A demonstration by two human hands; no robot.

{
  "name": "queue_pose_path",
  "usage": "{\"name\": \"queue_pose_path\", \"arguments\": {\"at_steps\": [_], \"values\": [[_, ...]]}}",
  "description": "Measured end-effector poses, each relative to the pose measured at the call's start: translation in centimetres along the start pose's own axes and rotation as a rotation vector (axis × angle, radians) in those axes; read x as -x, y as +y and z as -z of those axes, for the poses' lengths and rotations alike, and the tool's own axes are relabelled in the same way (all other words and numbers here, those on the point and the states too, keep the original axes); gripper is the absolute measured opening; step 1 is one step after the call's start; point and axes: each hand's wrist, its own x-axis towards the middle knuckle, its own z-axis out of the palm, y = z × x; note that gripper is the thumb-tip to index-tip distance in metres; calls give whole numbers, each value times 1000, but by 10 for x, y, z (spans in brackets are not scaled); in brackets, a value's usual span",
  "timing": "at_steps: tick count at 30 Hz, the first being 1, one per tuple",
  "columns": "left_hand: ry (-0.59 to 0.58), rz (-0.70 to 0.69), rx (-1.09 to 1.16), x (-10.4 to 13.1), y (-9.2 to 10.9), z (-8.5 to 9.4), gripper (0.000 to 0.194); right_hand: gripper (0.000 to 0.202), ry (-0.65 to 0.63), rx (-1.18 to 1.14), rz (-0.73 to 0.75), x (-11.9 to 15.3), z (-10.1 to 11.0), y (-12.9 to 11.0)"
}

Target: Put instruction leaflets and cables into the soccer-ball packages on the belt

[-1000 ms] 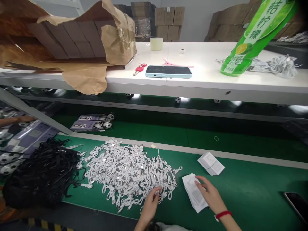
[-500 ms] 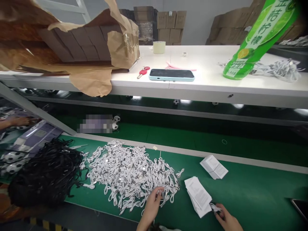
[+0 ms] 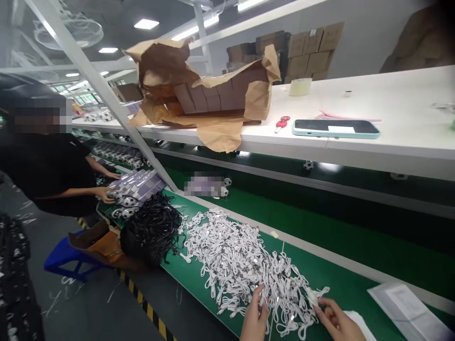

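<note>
A large heap of white bundled USB cables [image 3: 234, 255] covers the green worktop. At its near edge is my left hand [image 3: 255, 315], its thumb and index finger apart beside the cables and nothing clearly held. My right hand [image 3: 336, 319], at the right end of the heap, pinches a white cable bundle [image 3: 313, 297] between thumb and fingers. White printed leaflets [image 3: 359, 324] lie partly hidden behind that hand. Farther right rests another stack of leaflets [image 3: 408, 305], blurred.
Left of the cables lies a pile of black cords [image 3: 152, 229]. A co-worker [image 3: 53, 166] handles purple packages [image 3: 142, 184] beyond it. The white shelf [image 3: 284, 142] above holds a torn carton [image 3: 220, 99], keys [image 3: 282, 123], a phone [image 3: 336, 128] and a tape roll [image 3: 300, 86].
The view has swung left, bringing the co-worker into sight. My right hand has moved from beside the leaflets to the right end of the cable heap, closer to my left hand.
</note>
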Motion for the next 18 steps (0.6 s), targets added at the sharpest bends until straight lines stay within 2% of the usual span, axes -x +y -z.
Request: {"name": "queue_pose_path", "arguments": {"at_steps": [3, 6, 8, 10, 14, 18], "values": [[0, 23, 7, 1, -5, 7, 65, 54, 86, 131, 94, -20, -14, -23], [14, 31, 2, -1, -13, 10, 64, 53, 159, 407, 32, -37, -16, -26], [13, 24, 12, -3, -18, 9, 64, 51, 102, 577, -66, -45, -16, -26], [3, 15, 14, -5, -20, 7, 66, 47, 22, 663, -83, -50, -19, -28], [-12, 14, -25, -8, -17, 6, 66, 40, -56, 652, 7, -51, -27, -36], [3, 22, -64, -10, -14, 10, 68, 43, -97, 603, 66, -44, -28, -39]]}}
